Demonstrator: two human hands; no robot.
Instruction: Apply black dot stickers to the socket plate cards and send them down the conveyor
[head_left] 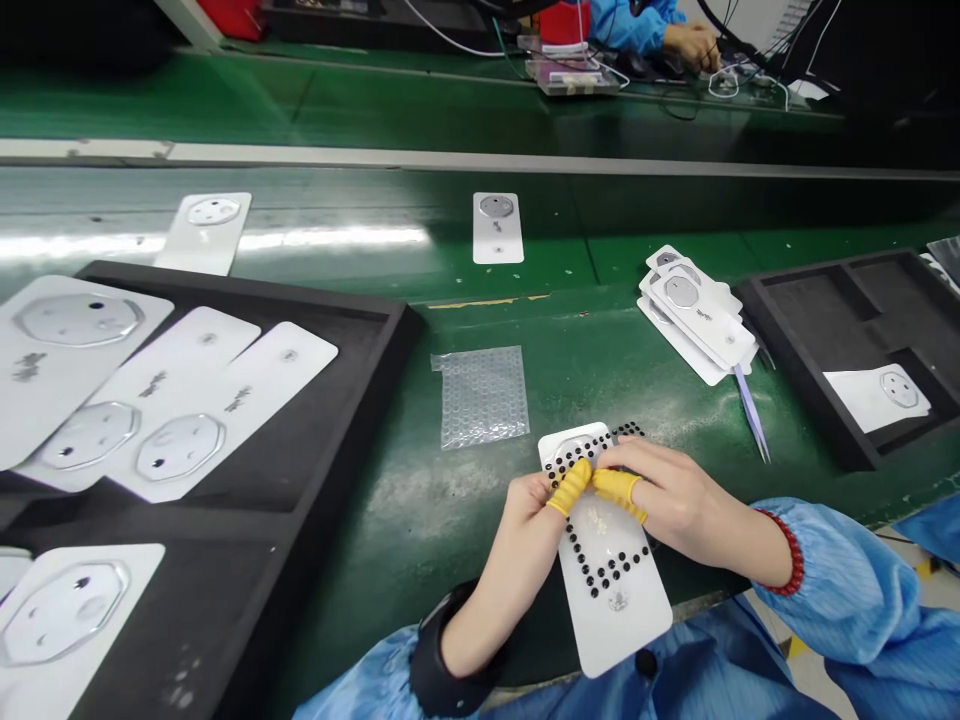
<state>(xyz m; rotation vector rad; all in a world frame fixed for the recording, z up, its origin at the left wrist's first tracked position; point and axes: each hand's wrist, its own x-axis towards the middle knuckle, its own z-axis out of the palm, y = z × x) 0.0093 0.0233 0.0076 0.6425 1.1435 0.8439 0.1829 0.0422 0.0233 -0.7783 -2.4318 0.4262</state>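
A transparent sheet dotted with round black stickers [604,578] lies over a white rounded panel [630,630] at the bench's front edge. My left hand [534,512] pinches the sheet near the panel's upper left, its thumb in a yellow finger cot. From the right, my right hand [675,495] closes on the same sheet, also with a yellow finger cot. The fingertips of both hands almost meet above the panel's round recess. Whether a single sticker is between them is too small to tell.
Bubble wrap [484,397] lies left of the panel. White panels [697,310] are piled beside purple tweezers [751,415]. Black trays [390,340] flank the bench, holding more panels. A single panel [497,228] lies farther back. Across the bench, a co-worker's hand [691,45] is among cables.
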